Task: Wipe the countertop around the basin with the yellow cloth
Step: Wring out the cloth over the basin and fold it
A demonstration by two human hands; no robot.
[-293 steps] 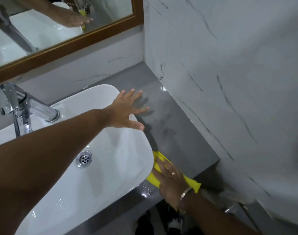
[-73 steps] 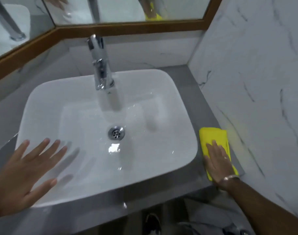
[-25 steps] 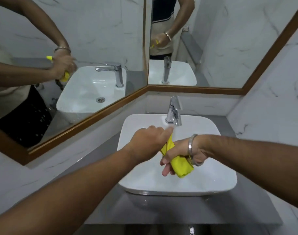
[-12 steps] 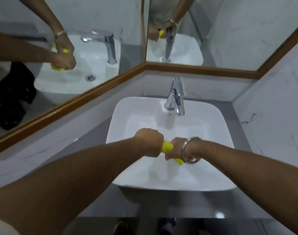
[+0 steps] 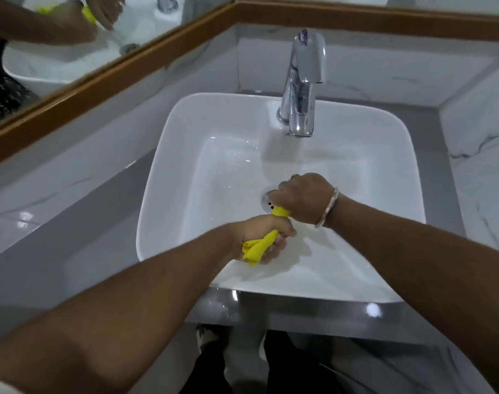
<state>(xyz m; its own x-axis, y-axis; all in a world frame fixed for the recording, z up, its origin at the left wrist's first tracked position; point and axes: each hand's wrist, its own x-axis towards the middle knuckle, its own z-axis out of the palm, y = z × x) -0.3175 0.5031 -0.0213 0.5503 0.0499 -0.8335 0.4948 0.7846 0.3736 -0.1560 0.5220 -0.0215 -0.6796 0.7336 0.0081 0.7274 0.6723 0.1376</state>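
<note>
- Cloth (image 5: pixel 260 245) no longer flat on the countertop (image 5: pixel 80 223) right of the basin (image 5: pixel 168 172), as seconds ago; now lifted over the bowl, twisted into a tight rope between both fists.
- Left hand (image 5: pixel 266 237) clenched round the nearer end, a crumpled yellow tail poking out below.
- Right hand (image 5: pixel 302 199) clenched round the farther end, just above the drain (image 5: pixel 266 197), bangle (image 5: pixel 327 207) at the wrist.
- Tap (image 5: pixel 302 83) not running.
- Looks like wringing out: wiping paused, not finished. Likely to resume on the grey ledge once squeezed dry; left side still to cover, by the look of it.
</note>
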